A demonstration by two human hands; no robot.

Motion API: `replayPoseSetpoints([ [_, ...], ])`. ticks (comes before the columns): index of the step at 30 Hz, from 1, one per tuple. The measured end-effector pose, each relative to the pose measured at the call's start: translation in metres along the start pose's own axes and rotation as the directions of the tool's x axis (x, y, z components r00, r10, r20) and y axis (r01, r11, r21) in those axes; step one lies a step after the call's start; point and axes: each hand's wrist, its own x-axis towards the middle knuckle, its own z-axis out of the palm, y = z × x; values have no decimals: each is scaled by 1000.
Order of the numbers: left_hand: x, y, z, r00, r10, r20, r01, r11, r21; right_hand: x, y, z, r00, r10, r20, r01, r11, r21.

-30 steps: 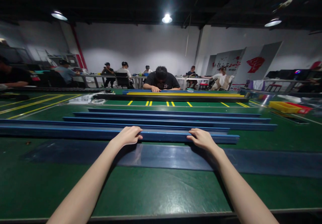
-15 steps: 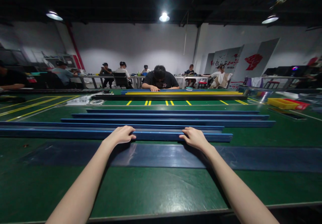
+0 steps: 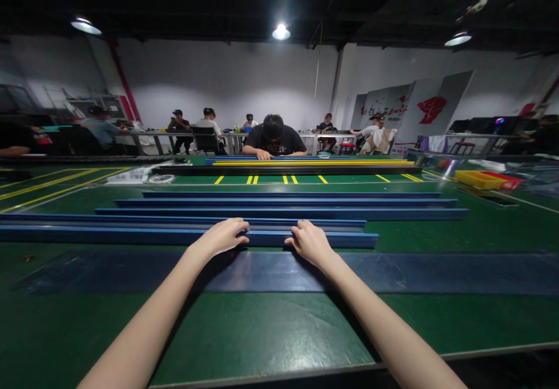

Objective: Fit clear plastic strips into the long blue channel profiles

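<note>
Both my hands are curled over the nearest blue plastic channel (image 3: 336, 240), a long open-topped profile lying across the table. My left hand (image 3: 223, 236) has its fingers over the near wall, with the thumb on the front face. My right hand (image 3: 309, 242) grips the same wall further right, and a short stretch of blue profile shows between the hands. Fingertips inside the channel are hidden. Just in front of it, under my wrists, lies a flat, clear bluish plastic strip (image 3: 279, 272).
Several more blue profiles (image 3: 393, 213) lie parallel behind. Farther back are black and yellow bars (image 3: 314, 163), where a co-worker (image 3: 274, 135) leans over the green table (image 3: 271, 331). A yellow tray (image 3: 478, 179) and a red tray stand at right. Other people sit along the wall.
My hands have come closer together, the right moving left and the left moving right. The nearest channel has shifted a little to the left. The view has turned slightly right.
</note>
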Motion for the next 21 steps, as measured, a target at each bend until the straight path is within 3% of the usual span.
replayPoseSetpoints([
  [6, 1, 15, 7, 997, 54, -46, -51, 996, 74, 5, -11, -4, 997, -83, 0, 83, 997, 12],
  [13, 1, 12, 8, 996, 81, -37, -78, 993, 87, -18, 26, -20, 996, -83, -43, 86, 995, 59],
  [21, 0, 14, 8, 996, 76, -45, -71, 992, 107, -21, 48, -16, 992, -121, -37, 125, 986, 114],
])
